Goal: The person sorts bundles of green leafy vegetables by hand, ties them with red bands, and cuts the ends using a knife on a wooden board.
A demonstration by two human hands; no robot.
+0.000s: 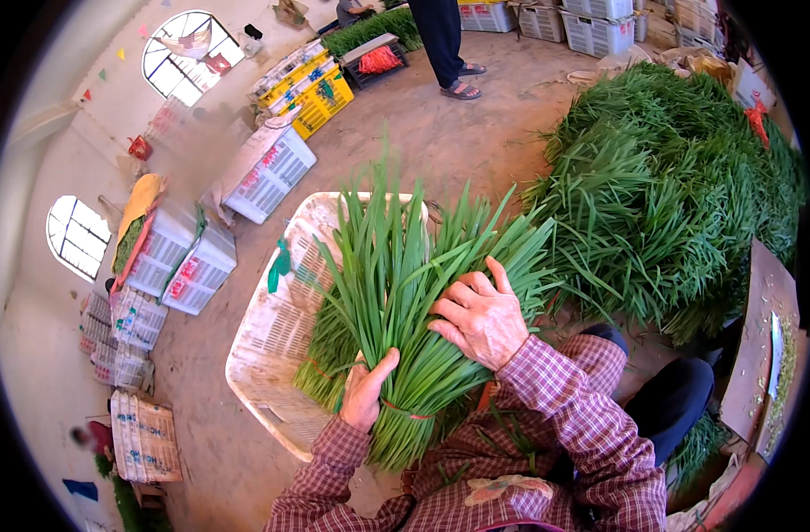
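Observation:
A thick bundle of garlic chives lies across my lap, its leaves fanned away from me. A thin red band circles its stems near the cut ends. My left hand grips the bundle's left side just above the band. Over the leaves on the right, my right hand rests with its fingers apart. The leaves hide some of its fingertips. Beyond and left of the bundle stands a dirty white plastic crate, with more banded chives lying inside it.
A big heap of loose chives lies at the right. Below it, a knife rests on a board. White crates and yellow crates line the left wall. Another person stands at the back.

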